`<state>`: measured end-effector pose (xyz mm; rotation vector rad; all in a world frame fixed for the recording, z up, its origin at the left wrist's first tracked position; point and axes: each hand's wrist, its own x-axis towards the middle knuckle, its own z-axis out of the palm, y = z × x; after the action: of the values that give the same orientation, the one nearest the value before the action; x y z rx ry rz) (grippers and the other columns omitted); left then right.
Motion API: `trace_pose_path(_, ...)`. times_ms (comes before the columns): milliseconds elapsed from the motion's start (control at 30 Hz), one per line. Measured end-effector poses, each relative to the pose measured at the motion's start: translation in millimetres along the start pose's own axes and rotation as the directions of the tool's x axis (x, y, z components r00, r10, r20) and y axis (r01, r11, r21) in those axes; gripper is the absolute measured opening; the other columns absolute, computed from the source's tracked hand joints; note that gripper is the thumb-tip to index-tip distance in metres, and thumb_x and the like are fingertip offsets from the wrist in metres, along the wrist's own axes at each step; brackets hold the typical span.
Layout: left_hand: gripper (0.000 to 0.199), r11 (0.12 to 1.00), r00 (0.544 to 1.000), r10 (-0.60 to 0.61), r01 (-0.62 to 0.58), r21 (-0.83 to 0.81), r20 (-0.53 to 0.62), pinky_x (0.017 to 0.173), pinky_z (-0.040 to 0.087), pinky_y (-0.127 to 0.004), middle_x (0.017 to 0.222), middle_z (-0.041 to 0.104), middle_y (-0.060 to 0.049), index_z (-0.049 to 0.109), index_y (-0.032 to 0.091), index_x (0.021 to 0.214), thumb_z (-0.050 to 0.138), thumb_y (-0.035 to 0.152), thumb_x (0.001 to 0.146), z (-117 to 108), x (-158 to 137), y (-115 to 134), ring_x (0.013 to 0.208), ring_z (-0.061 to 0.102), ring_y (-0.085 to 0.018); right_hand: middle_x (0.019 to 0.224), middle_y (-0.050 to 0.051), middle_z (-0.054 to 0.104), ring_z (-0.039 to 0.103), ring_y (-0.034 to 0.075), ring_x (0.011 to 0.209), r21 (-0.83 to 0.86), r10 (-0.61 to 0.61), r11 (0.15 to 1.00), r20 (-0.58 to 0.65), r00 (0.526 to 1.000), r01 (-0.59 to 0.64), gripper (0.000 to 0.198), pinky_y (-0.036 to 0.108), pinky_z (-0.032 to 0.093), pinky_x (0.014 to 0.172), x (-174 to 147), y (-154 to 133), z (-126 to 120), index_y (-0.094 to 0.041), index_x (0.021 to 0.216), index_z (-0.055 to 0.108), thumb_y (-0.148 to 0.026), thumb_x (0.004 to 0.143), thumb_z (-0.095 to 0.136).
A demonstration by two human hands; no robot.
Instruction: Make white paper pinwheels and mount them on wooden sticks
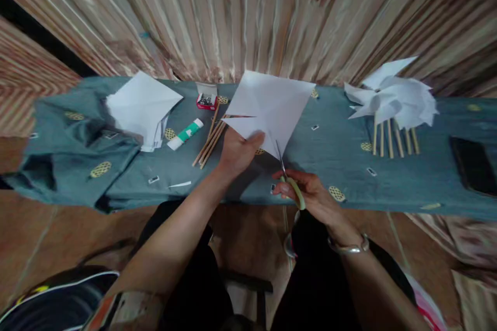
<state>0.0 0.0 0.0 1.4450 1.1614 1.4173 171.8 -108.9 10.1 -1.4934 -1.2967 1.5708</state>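
Note:
A white sheet of paper [283, 101] is held up over the middle of the cloth, with one slit cut in from its left corner. My left hand [241, 151] pinches its lower left part between thumb and fingers. In my right hand [310, 194] is a pair of scissors [295, 191] with pale green handles, fingers closed round them. The blades meet the paper's near corner. Just left of the paper, thin wooden sticks [209, 142] lie in a bundle, partly behind my left hand. Beside them are a glue stick [185, 134] and a small red box [206, 101] of metal pins.
A stack of white paper squares [143, 106] lies at the left on the green cloth [330, 139]. Several paper pinwheels [399, 101] on sticks lie to the right, then a dark phone [473, 163]. A paper scrap [179, 184] rests near the front edge. A pleated curtain [248, 15] hangs behind.

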Motion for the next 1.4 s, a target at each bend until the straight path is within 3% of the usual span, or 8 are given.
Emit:
trace_pose_path(400,0.021,0.999,0.999,0.009,-0.008,-0.053,0.032,0.087,0.055,-0.040,0.093,0.075,-0.006,0.064,0.019,0.088,0.067,0.020,0.067,1.9,0.2,1.8,0.089,0.070,-0.025,0.066,0.000,0.060,0.050,0.012,0.062,0.054,0.029,0.998,-0.035,0.999,-0.027,0.054,0.025,0.041,0.058,-1.5,-5.0,3.3,-0.016,0.090,0.070,-0.063,0.064,0.077)
trace_pose_path(633,0.017,0.998,1.000,0.001,0.000,-0.066,0.015,0.083,0.057,-0.041,0.085,0.073,-0.005,0.064,0.020,0.082,0.070,0.018,0.066,0.4,0.1,4.5,0.085,0.070,-0.026,0.062,-0.003,0.053,0.044,0.009,0.056,0.099,0.073,0.993,-0.061,0.995,-0.067,0.056,0.022,0.035,0.050,-0.9,-4.9,5.6,-0.016,0.089,0.072,-0.060,0.057,0.082)
trace_pose_path(1400,0.023,0.997,1.000,0.025,-0.023,-0.079,0.015,0.080,0.058,-0.039,0.081,0.070,-0.003,0.060,0.021,0.087,0.070,0.020,0.066,0.2,1.2,4.2,0.082,0.069,-0.023,0.059,-0.003,0.061,0.052,0.010,0.053,0.134,0.101,0.987,-0.084,0.991,-0.089,0.055,0.023,0.044,0.050,0.2,-6.3,9.1,-0.017,0.086,0.072,-0.058,0.052,0.085)
